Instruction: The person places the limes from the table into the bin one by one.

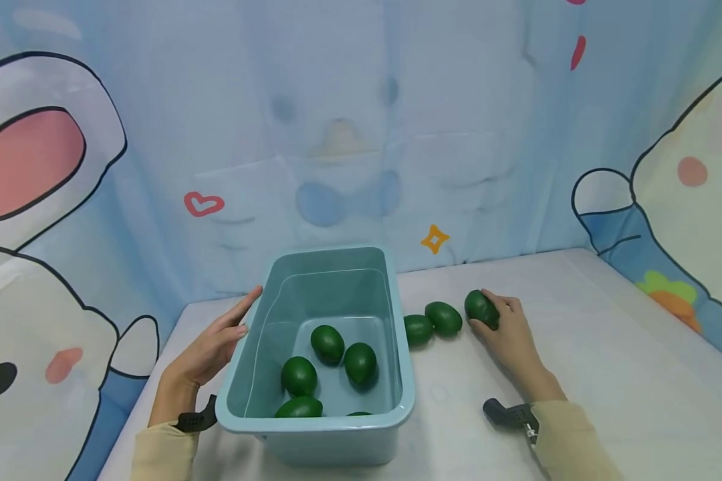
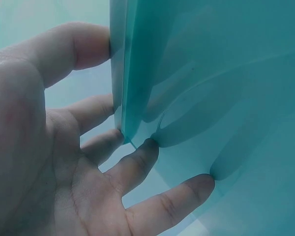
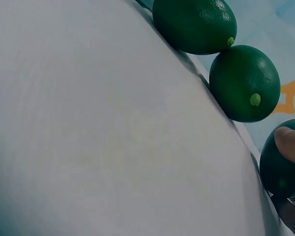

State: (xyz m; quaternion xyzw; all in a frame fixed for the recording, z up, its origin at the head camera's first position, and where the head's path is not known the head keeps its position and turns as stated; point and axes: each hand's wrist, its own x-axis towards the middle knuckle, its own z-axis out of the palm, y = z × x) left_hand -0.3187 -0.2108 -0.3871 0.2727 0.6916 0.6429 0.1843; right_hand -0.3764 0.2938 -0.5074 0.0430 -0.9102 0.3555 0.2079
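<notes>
Three green limes lay in a row on the white table (image 1: 608, 347), right of centre in the head view, and your right hand (image 1: 508, 334) curled its fingers over the outermost lime (image 1: 480, 308), gripping it from above; a fingertip (image 3: 290, 145) pressed its skin at the right edge of the right wrist view. That lime's long axis ran roughly from upper left to lower right of the frame; which way its nub faced could not be told. The middle lime (image 1: 443, 318) and the nearest lime (image 1: 418, 330) touched, the latter against the teal bin (image 1: 397, 307). Your left hand (image 1: 213, 347) lay spread and straight-fingered against the bin's left wall, probably to steady it. Five limes showed inside the bin (image 1: 327, 343).
</notes>
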